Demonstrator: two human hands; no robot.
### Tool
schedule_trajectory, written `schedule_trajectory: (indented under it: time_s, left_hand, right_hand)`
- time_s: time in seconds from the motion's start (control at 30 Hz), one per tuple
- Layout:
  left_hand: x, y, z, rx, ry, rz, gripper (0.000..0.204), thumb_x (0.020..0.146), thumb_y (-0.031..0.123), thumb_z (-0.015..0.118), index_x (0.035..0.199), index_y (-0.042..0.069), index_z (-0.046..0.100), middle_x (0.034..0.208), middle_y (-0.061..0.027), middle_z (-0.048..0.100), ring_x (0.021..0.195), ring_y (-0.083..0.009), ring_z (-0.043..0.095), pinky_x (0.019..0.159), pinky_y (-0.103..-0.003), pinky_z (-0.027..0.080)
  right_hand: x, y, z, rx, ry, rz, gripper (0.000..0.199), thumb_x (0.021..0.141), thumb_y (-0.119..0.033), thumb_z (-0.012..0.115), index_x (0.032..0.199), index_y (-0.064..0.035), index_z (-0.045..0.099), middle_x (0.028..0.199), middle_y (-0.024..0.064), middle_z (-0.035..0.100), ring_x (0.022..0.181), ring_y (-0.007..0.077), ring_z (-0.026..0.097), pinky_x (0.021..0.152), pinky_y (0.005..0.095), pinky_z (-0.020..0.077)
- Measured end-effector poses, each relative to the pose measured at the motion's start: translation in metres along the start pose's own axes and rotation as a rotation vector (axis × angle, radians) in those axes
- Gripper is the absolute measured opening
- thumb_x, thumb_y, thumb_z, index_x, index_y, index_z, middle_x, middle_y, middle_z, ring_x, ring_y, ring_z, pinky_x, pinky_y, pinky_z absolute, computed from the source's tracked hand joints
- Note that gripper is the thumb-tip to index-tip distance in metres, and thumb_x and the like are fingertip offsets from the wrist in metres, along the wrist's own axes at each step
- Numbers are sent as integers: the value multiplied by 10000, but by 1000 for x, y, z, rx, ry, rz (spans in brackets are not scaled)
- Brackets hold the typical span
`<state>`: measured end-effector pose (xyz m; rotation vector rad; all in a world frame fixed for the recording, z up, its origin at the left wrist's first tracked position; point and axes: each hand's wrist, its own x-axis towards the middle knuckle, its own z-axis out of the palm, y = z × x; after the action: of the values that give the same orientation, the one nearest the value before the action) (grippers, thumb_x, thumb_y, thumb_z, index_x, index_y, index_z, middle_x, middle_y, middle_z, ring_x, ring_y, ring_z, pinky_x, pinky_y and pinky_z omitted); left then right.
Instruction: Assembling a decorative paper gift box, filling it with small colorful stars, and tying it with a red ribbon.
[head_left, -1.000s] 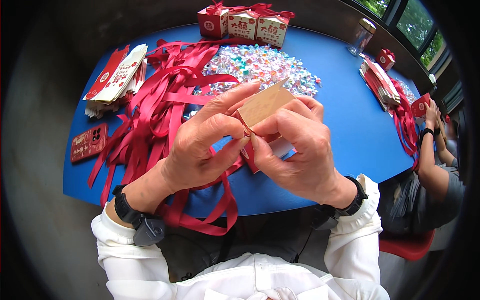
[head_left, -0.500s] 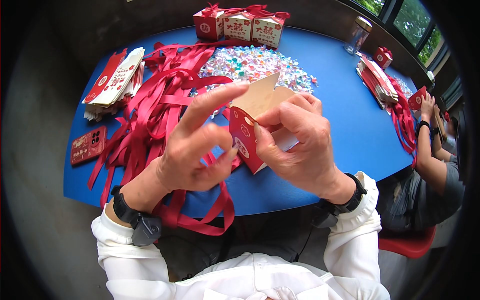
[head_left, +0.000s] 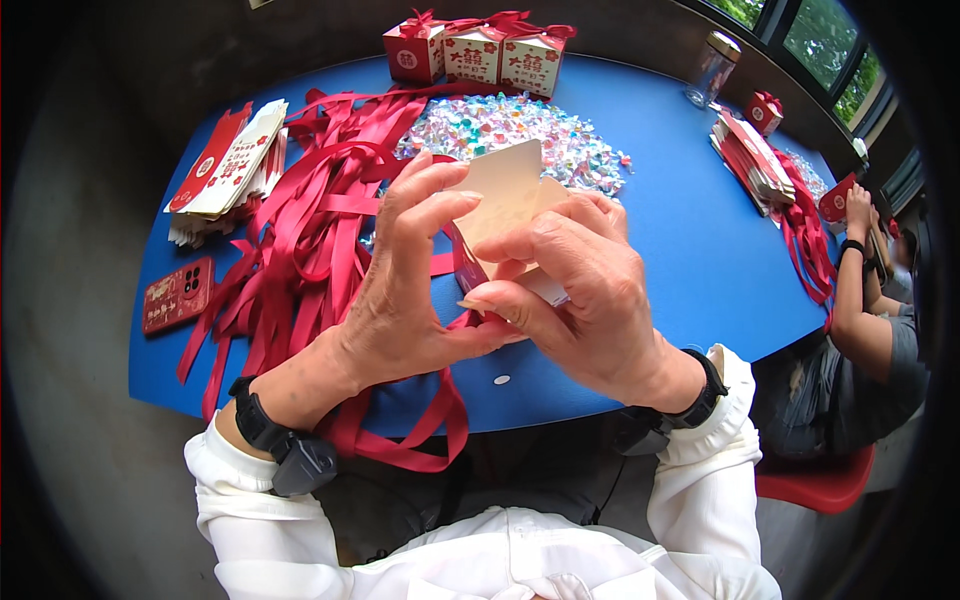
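An open-topped red and cream paper gift box (head_left: 500, 190) stands between my hands, its pale inside and raised flaps showing. My left hand (head_left: 405, 270) curves around its left side, fingers up and thumb under the near side. With thumb and bent index finger, my right hand (head_left: 570, 270) grips the near edge, covering much of the front. A small white paper disc (head_left: 502, 380) lies on the blue table (head_left: 690, 290) just below my hands. Beyond the box spreads a heap of shiny wrapped candies (head_left: 530, 125). Long red ribbons (head_left: 300, 230) lie piled beside my left hand.
Finished ribbon-tied boxes (head_left: 475, 52) stand at the far edge. Flat box blanks (head_left: 235, 160) and a red phone (head_left: 178, 295) lie at left. On the right are a glass bottle (head_left: 712, 70), more blanks (head_left: 752, 160), ribbons (head_left: 803, 240) and a co-worker's arm (head_left: 852, 290).
My left hand has closed in around the box's left side. My right thumb and index finger have shifted left across its front. A white disc now shows on the table below.
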<state>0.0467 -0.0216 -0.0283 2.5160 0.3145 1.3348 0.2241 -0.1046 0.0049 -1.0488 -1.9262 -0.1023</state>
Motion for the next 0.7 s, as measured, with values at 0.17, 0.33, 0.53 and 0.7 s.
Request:
schedule_trajectory:
  time_s: [0.17, 0.33, 0.53, 0.7]
  left_hand:
    - [0, 3, -1, -73, -78, -4, 785, 660, 86, 833, 1313, 51, 399, 1276, -220, 470, 1218, -399, 480, 1010, -509, 421]
    - [3, 0, -12, -58, -90, 20, 767, 638, 32, 783, 1308, 40, 408, 1198, -195, 481, 1143, -367, 500, 963, -449, 440]
    - [6, -9, -21, -134, -149, 0, 731, 611, 31, 745, 1292, 46, 480, 1164, -161, 484, 1118, -326, 503, 927, -416, 460]
    - [8, -11, -19, -159, -175, -5, 734, 606, 45, 752, 1292, 65, 489, 1145, -152, 491, 1100, -318, 506, 935, -412, 457]
  right_hand:
    - [7, 7, -10, 134, 6, -1, 220, 887, -198, 725, 1044, -47, 693, 966, 117, 676, 925, 272, 633, 871, 380, 472]
    - [12, 26, -25, 149, -60, 79, 230, 981, -226, 629, 1067, -22, 687, 1059, 146, 666, 1043, 262, 626, 904, 360, 487]
    - [12, 36, -36, 539, -6, 249, 281, 1009, -243, 608, 1025, 25, 689, 892, 93, 702, 853, 153, 659, 755, 310, 525]
    - [14, 76, -63, 238, -4, 408, 233, 964, -202, 672, 1046, 15, 691, 873, 86, 705, 817, 136, 663, 716, 297, 539]
